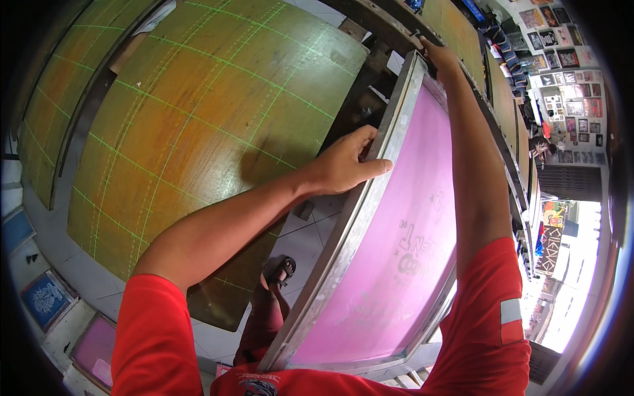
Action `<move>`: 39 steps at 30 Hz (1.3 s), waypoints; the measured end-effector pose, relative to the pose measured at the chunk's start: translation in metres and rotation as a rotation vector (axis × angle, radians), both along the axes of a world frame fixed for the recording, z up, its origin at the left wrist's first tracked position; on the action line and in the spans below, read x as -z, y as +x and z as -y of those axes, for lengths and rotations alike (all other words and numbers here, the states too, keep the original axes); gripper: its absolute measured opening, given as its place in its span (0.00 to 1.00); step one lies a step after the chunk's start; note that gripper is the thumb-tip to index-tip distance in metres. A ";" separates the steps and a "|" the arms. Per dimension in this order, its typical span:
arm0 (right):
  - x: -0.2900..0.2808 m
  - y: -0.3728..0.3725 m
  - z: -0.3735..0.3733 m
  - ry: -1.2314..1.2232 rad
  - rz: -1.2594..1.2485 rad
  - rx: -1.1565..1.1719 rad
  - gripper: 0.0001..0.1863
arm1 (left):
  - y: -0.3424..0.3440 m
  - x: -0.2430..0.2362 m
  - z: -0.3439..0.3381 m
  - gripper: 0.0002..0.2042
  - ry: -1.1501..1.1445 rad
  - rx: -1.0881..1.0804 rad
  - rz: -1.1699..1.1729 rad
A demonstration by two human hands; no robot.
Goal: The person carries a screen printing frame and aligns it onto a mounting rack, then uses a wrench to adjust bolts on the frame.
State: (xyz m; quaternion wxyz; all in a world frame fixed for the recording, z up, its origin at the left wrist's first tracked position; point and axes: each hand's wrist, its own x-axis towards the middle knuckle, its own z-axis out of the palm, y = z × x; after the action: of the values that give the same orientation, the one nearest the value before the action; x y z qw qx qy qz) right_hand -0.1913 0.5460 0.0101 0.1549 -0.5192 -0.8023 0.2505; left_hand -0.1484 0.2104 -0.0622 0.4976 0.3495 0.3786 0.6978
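A silk screen frame [360,218] with pink mesh [380,290] is tilted in front of my body. Faint lettering and drawings show in the mesh. My left hand [350,162] grips the frame's left side bar, its thumb on top and its fingers over the outer edge. At the far end, my right hand [440,58] is at the frame's upper corner, close to a bolt on the dark rail [389,30]. Most of that hand's fingers are hidden. The near end of the frame is by my red shirt.
To the left stands a wide wooden printing board [198,125] marked with green grid lines, a second board [59,99] beyond it. More screen frames [47,300] lean at lower left. Further boards line the rail on the right, before a wall of pictures [571,92].
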 end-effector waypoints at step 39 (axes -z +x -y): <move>-0.017 0.038 -0.052 -0.765 -0.488 -0.266 0.11 | 0.001 -0.006 -0.002 0.19 0.015 0.153 0.053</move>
State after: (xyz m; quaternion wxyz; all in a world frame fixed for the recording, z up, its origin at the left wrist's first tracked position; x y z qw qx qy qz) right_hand -0.1532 0.5981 0.0272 0.1031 -0.3578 -0.6520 0.6605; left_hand -0.1473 0.2126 -0.0566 0.5567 0.3625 0.3324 0.6694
